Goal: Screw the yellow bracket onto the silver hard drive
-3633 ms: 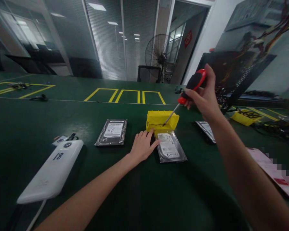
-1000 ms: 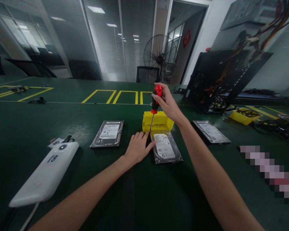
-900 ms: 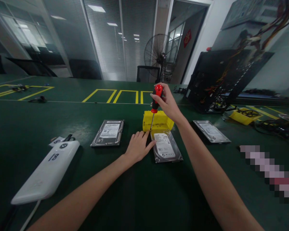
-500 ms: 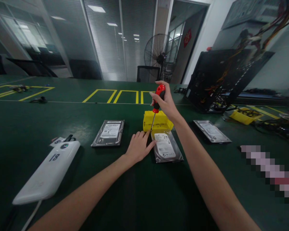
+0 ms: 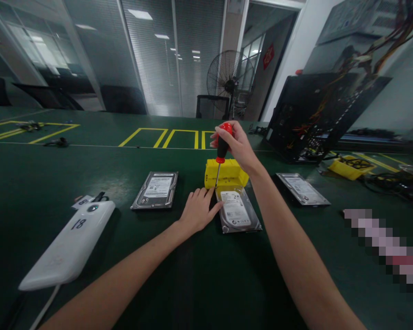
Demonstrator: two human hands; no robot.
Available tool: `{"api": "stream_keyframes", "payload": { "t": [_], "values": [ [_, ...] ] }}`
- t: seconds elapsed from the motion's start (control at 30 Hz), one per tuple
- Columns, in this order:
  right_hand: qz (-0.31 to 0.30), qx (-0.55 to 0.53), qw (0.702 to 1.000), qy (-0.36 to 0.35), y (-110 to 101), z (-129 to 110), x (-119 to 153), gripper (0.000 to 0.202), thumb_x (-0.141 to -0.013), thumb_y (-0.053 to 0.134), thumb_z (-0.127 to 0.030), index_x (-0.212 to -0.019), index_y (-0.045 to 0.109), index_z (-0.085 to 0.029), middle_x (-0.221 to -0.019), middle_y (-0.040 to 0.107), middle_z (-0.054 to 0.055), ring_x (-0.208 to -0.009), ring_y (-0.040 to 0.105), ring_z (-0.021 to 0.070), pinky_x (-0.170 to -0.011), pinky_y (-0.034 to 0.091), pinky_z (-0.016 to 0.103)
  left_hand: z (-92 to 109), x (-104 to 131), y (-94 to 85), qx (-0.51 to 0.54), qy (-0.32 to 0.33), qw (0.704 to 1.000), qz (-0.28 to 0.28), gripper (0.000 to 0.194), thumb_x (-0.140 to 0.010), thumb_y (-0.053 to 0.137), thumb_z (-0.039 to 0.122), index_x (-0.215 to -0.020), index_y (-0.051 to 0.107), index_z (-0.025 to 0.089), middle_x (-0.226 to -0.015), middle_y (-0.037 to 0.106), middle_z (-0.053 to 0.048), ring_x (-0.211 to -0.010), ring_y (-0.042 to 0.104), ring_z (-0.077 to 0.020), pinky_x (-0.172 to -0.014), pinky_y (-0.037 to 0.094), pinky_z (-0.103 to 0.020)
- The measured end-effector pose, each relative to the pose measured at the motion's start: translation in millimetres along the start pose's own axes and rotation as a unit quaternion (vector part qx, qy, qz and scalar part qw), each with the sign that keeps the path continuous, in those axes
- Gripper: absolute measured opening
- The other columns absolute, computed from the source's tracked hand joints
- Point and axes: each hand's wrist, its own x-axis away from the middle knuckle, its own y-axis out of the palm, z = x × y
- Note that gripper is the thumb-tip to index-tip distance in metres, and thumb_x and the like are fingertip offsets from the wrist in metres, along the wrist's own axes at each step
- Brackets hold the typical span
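A red and black screwdriver (image 5: 222, 142) is gripped by the handle in my right hand (image 5: 239, 146). Its shaft points down, with the tip at the far left corner of a silver hard drive (image 5: 236, 208). My left hand (image 5: 198, 208) lies on the green table (image 5: 151, 256) at the drive's left edge, fingers spread; the thumb reaches over the drive's edge and a fingertip is beside the screwdriver tip. Just behind the drive stands a yellow box (image 5: 225, 172).
More hard drives lie to the left (image 5: 156, 190) and right (image 5: 302, 188). A white device marked 18 (image 5: 69, 247) with a cable is at the near left. Back right are a black computer case (image 5: 306, 114) and a yellow tray (image 5: 349, 168).
My right hand has shifted slightly on the screwdriver, and the handle has moved a little left, so it stands more upright. My left hand and the hard drive have stayed put.
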Motion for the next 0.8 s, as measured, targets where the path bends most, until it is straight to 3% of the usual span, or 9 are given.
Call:
{"api": "stream_keyframes", "payload": {
  "t": [0.13, 0.3, 0.43, 0.57, 0.8],
  "values": [
    [-0.011, 0.030, 0.999, -0.030, 2.3, 5.4, -0.7, 0.041, -0.081, 0.060, -0.054, -0.105, 0.041, -0.027, -0.080, 0.051, -0.003, -0.066, 0.055, 0.0097, -0.068, 0.053, 0.028, 0.3, -0.1, -0.4, -0.001, -0.001, 1.000, 0.001, 0.067, -0.098, 0.022, 0.059, -0.136, 0.046, 0.009, -0.120, 0.059, -0.016, -0.106, 0.053, -0.0285, -0.089, 0.042, -0.043],
    [-0.034, 0.015, 0.999, -0.030, 0.3, 10.9, -2.5, 0.042, -0.087, 0.046, -0.060, -0.115, 0.043, -0.029, -0.084, 0.049, -0.001, -0.066, 0.055, 0.0102, -0.066, 0.053, 0.028, 0.2, -0.2, 0.2, -0.003, 0.001, 1.000, 0.002, 0.067, -0.098, 0.023, 0.059, -0.137, 0.046, 0.009, -0.119, 0.059, -0.016, -0.106, 0.052, -0.0288, -0.088, 0.042, -0.042],
    [-0.023, 0.028, 0.999, -0.036, 3.9, 2.2, 0.2, 0.038, -0.084, 0.055, -0.056, -0.105, 0.048, -0.025, -0.087, 0.050, -0.001, -0.071, 0.057, 0.0101, -0.071, 0.053, 0.028, 0.8, 0.0, 0.1, -0.008, -0.001, 1.000, 0.001, 0.067, -0.098, 0.024, 0.059, -0.137, 0.046, 0.009, -0.120, 0.058, -0.016, -0.107, 0.052, -0.0294, -0.089, 0.041, -0.043],
    [0.012, 0.033, 0.999, -0.040, 9.2, -4.3, 2.7, 0.042, -0.075, 0.068, -0.051, -0.094, 0.042, -0.024, -0.085, 0.051, -0.001, -0.069, 0.058, 0.0107, -0.072, 0.053, 0.030, 1.3, 0.6, -0.6, -0.007, -0.003, 1.000, -0.002, 0.067, -0.098, 0.024, 0.059, -0.138, 0.045, 0.009, -0.121, 0.058, -0.016, -0.108, 0.051, -0.0291, -0.090, 0.041, -0.042],
    [0.000, 0.053, 0.997, -0.057, 4.7, 5.1, 1.6, 0.041, -0.084, 0.054, -0.059, -0.109, 0.041, -0.029, -0.075, 0.048, -0.003, -0.059, 0.054, 0.0125, -0.064, 0.053, 0.033, -0.4, 0.8, 0.4, 0.000, 0.000, 1.000, 0.003, 0.071, -0.097, 0.019, 0.061, -0.138, 0.045, 0.010, -0.120, 0.058, -0.016, -0.107, 0.052, -0.0284, -0.089, 0.041, -0.042]
  ]
}}
